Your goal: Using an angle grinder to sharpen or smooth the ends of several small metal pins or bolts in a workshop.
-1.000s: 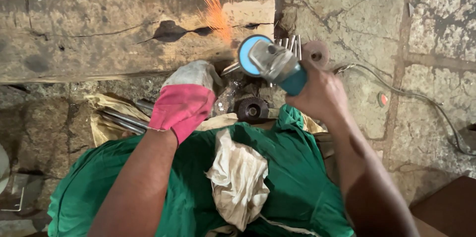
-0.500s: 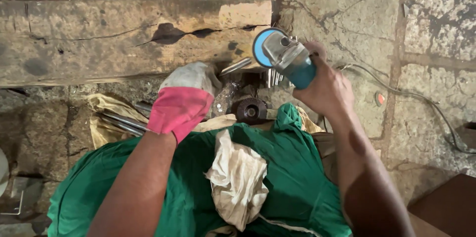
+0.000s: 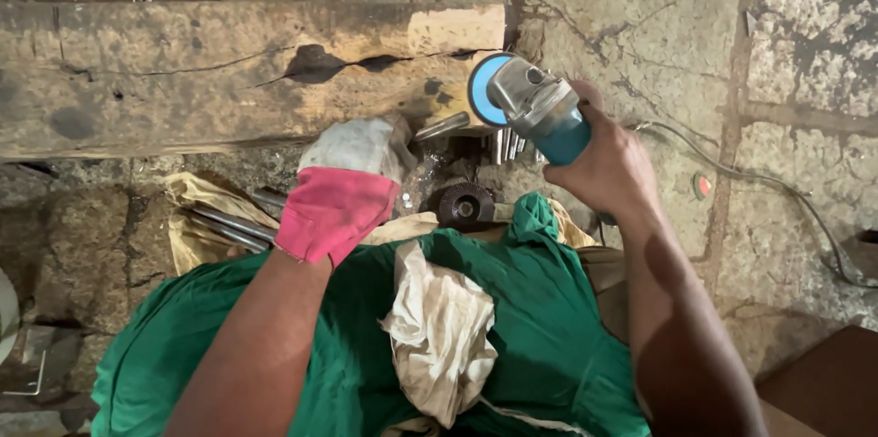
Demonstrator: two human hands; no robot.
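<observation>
I look down from the head camera at my two hands over a cracked stone floor. My right hand is bare and its grip is closed around the teal body of an angle grinder, held up just above the floor with its blue disc facing left, near the end of a worn wooden beam. A cable trails off to the right. My left hand wears a grey and pink glove; its grip is closed on a thin metal rod that pokes out toward the grinder disc, close to it but I cannot tell if they touch. More metal rods lie on the floor to the left. A dark round disc rests between my hands. Green cloth covers my lap, with a crumpled cream rag on it
</observation>
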